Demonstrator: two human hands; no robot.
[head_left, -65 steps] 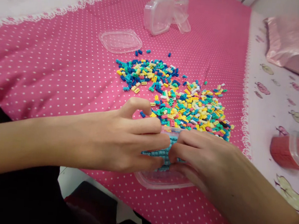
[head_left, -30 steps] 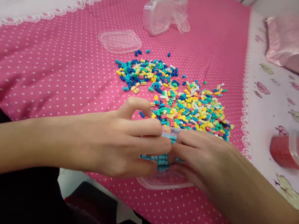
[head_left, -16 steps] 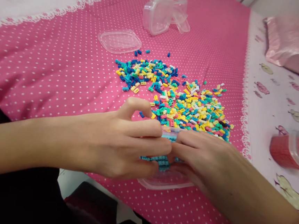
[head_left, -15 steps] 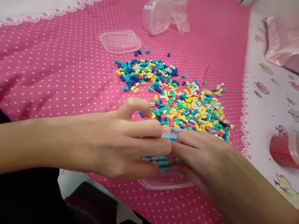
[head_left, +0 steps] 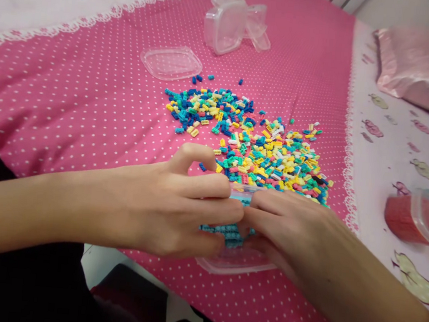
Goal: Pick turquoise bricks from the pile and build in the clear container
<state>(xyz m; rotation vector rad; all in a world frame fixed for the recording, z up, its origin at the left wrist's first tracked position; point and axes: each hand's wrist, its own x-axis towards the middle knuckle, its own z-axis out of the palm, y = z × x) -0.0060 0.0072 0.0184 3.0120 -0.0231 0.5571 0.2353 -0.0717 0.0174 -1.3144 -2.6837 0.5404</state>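
Between my hands is a blue studded brick build (head_left: 231,232), mostly covered by fingers. It sits on or in a clear plastic tray or lid (head_left: 223,268); which of the two I cannot tell. My left hand (head_left: 180,208) reaches across from the left, its fingers bent and gripping the build. My right hand (head_left: 287,222) comes in from the right with fingertips pressed together on the build, meeting the left fingertips. Any small brick pinched between them is hidden. Right behind the hands spreads a pile of small coloured bricks (head_left: 275,159).
A second heap of bricks (head_left: 208,105) lies farther back. Beyond it are a clear lid (head_left: 172,63) and stacked clear containers (head_left: 226,29). At right stand a tub with red contents (head_left: 405,215) and a pink shiny package (head_left: 418,68). The pink cloth edge (head_left: 152,271) runs near my lap.
Both hands stay at the build with almost the same grip. The view has shifted very slightly.
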